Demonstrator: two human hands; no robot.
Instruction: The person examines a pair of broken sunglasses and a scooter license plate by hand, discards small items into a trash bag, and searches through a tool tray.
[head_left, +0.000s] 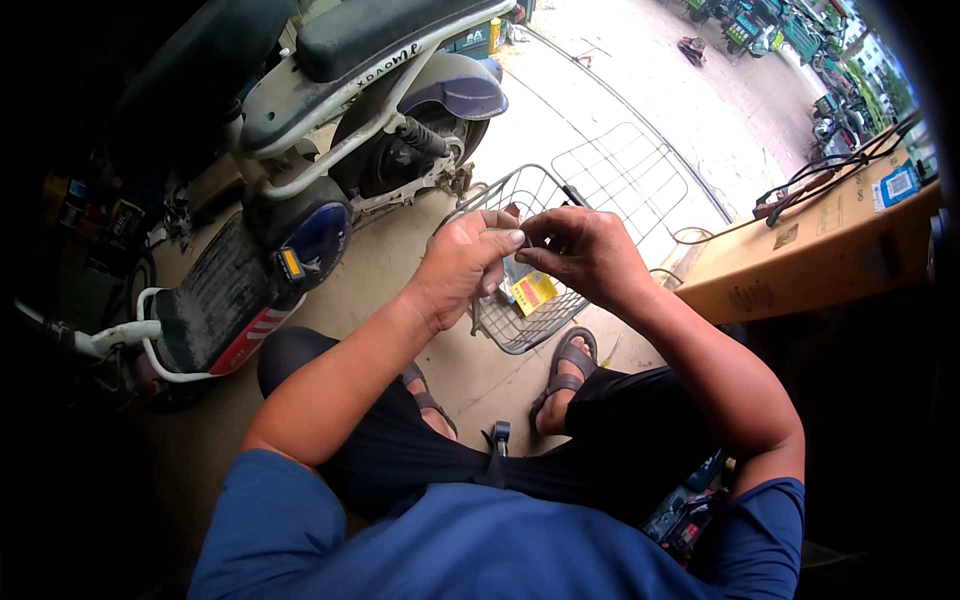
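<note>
My left hand [468,260] and my right hand [572,252] meet above a wire basket [515,349] on the floor between my feet. Both have their fingers closed on something small that I cannot make out, held between the fingertips and partly hidden by them. In the basket, just below my hands, lies a small yellow package [532,293]. The basket's wire lid or second panel [620,170] extends up and to the right.
A white electric scooter [250,280] stands at the left, a second dark seat [200,60] behind it. A cardboard box [810,250] with cables [820,180] on it is at the right. Several parked vehicles [745,25] are outside. Tools [680,520] lie by my right leg.
</note>
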